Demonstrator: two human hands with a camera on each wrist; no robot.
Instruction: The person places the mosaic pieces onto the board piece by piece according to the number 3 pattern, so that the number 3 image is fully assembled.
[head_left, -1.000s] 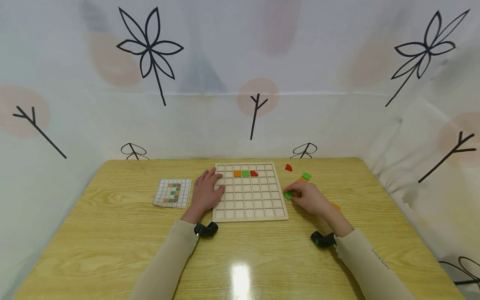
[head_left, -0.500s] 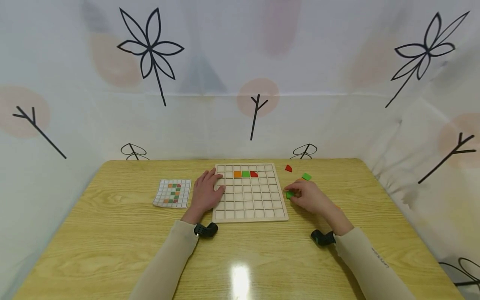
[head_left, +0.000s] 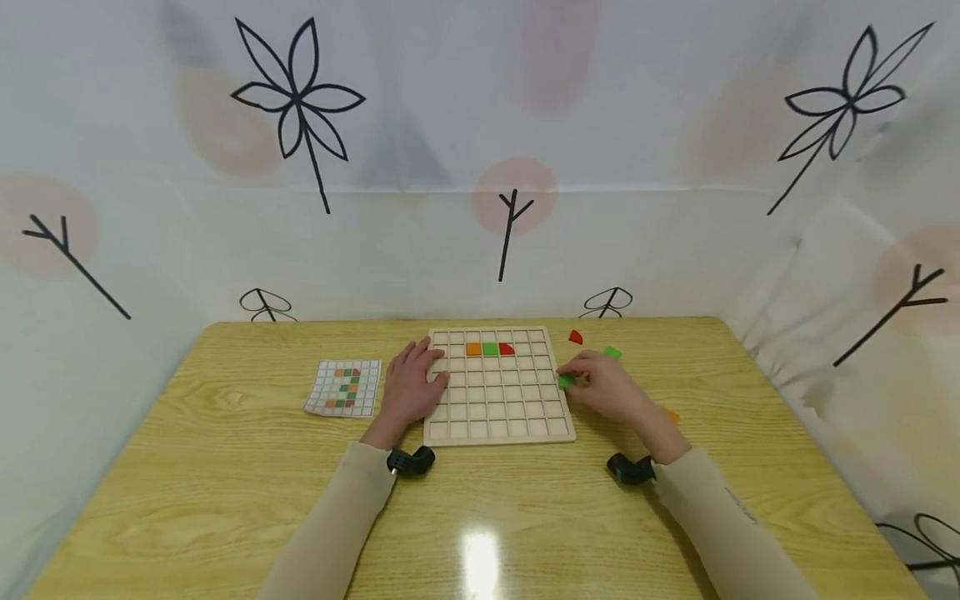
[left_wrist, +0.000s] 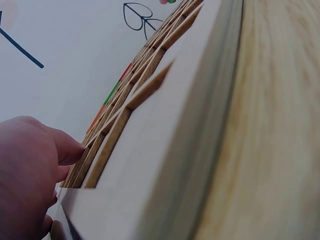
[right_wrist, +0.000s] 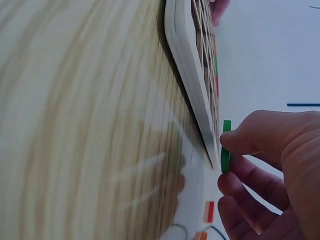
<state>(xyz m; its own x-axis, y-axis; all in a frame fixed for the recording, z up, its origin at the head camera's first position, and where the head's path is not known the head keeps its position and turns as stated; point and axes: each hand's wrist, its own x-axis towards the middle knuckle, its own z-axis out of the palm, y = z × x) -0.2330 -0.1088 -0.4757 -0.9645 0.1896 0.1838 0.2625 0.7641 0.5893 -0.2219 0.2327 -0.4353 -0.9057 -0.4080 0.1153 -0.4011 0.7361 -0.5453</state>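
Yellow wood-grain table, bearing one square pale-wood grid board; your left hand rests loosely spread on its left edge. Your right hand, by the right edge, has thumb and fingers closed in a pinch. One flat green tile, held there and far from your other hand, lies left of your right palm, just beside or over the rim (cannot tell which), seemingly near level, flat face upward; long axis hidden by your fingers.
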